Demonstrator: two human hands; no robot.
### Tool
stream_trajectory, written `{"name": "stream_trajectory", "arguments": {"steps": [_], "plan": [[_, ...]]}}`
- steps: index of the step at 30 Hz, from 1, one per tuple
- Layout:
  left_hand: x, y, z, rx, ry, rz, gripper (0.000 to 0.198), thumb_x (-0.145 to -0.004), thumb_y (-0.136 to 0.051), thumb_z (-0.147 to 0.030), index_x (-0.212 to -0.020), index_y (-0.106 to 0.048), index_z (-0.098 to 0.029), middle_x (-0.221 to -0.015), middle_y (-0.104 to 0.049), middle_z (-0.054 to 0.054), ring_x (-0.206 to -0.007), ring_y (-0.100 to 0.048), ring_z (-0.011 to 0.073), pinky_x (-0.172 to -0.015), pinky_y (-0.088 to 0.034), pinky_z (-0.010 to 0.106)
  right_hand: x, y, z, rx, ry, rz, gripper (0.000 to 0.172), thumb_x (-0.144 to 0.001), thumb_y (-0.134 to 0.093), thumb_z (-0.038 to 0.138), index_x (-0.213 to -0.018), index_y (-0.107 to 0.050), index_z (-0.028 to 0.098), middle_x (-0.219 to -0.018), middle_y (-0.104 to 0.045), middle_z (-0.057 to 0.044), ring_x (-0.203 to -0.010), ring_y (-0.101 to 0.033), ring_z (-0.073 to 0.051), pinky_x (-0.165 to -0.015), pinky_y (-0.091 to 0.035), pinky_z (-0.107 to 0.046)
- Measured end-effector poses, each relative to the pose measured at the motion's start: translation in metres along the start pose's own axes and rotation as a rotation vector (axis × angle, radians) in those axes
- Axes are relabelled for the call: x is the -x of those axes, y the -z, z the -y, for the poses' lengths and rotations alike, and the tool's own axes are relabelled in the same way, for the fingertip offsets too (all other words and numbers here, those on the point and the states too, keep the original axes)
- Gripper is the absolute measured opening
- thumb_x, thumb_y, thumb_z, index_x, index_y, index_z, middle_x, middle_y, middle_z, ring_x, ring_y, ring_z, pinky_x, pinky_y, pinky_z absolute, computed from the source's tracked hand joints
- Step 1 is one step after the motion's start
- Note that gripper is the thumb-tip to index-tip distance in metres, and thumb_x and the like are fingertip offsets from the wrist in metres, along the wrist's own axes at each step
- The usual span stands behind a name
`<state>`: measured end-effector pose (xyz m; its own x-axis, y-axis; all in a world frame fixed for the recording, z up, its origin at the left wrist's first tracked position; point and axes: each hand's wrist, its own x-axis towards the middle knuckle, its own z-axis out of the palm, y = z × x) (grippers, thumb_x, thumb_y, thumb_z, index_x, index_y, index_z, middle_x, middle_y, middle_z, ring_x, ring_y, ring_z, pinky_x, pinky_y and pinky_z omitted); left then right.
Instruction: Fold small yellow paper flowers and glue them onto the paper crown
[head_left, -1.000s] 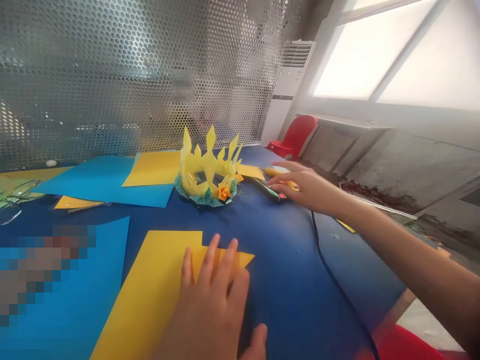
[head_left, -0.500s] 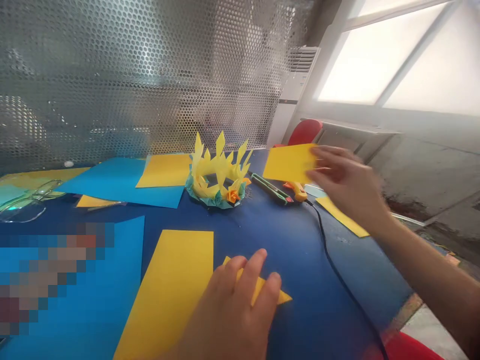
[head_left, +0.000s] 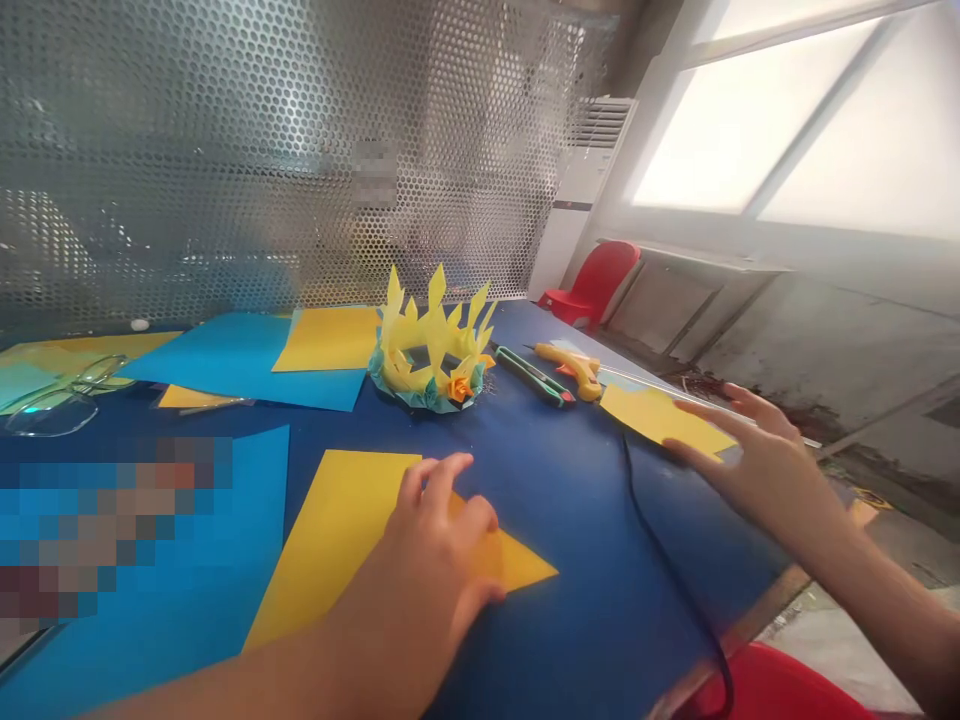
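My left hand point(head_left: 442, 535) is over a folded yellow paper triangle point(head_left: 529, 563), its fingers bent and the paper between finger and thumb. Part of the triangle is hidden by the hand. Beneath my forearm lies a larger yellow sheet point(head_left: 337, 530). At the table's right edge my right hand point(head_left: 761, 450) has its fingers apart, thumb and fingertip touching or just above a yellow sheet of paper point(head_left: 652, 415). A yellow paper crown point(head_left: 435, 340) with tall points, a blue-green base and an orange paper rose point(head_left: 459, 388) stands beyond my hands.
A glue gun point(head_left: 574, 368) with a black cord point(head_left: 660, 555) lies beside a green cutter point(head_left: 534, 375). Blue paper point(head_left: 240, 350), another yellow sheet point(head_left: 330, 340) and glasses point(head_left: 56, 410) are at left. Red chairs point(head_left: 607, 275) stand beyond and below the table.
My right hand has come down, laid its yellow sheet at the table's right edge and let go. My left hand has moved slightly left with the folded triangle, its fingers more bent.
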<state>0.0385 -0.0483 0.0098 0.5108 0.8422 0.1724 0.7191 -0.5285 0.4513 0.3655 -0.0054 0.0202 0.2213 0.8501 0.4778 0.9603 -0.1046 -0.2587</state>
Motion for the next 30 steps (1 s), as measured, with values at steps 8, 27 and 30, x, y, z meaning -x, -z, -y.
{"name": "stream_trajectory", "arguments": {"steps": [8, 27, 30], "plan": [[0.017, 0.007, 0.015, -0.06, 0.039, -0.085, 0.068, -0.072, -0.077, -0.022, -0.132, -0.046, -0.032, -0.149, -0.044, 0.009, -0.131, -0.047, 0.0333, -0.099, -0.049, 0.057, 0.071, 0.003, 0.112, -0.35, 0.389, 0.578, 0.047, -0.086, -0.06, 0.048, -0.127, -0.061, 0.024, -0.13, -0.056, -0.01, -0.112, -0.06, -0.026, -0.098, -0.049, -0.04], [0.049, -0.004, 0.039, -0.374, -0.421, -0.292, 0.028, -0.094, -0.042, -0.019, -0.111, -0.062, -0.028, -0.1, -0.071, 0.001, -0.091, -0.061, 0.0189, -0.078, -0.041, 0.034, 0.066, -0.014, 0.142, -0.365, 0.465, 0.716, 0.051, -0.081, -0.066, 0.05, -0.128, -0.057, 0.03, -0.12, -0.052, -0.008, -0.108, -0.051, -0.027, -0.098, -0.038, -0.051], [0.05, -0.001, 0.037, -0.412, -0.539, -0.4, 0.036, -0.099, -0.032, -0.014, -0.101, -0.067, -0.021, -0.088, -0.074, -0.002, -0.084, -0.062, 0.0146, -0.078, -0.041, 0.03, 0.065, -0.014, 0.142, -0.371, 0.458, 0.754, 0.054, -0.079, -0.069, 0.049, -0.128, -0.057, 0.031, -0.12, -0.052, -0.008, -0.11, -0.051, -0.028, -0.099, -0.037, -0.053]]}}
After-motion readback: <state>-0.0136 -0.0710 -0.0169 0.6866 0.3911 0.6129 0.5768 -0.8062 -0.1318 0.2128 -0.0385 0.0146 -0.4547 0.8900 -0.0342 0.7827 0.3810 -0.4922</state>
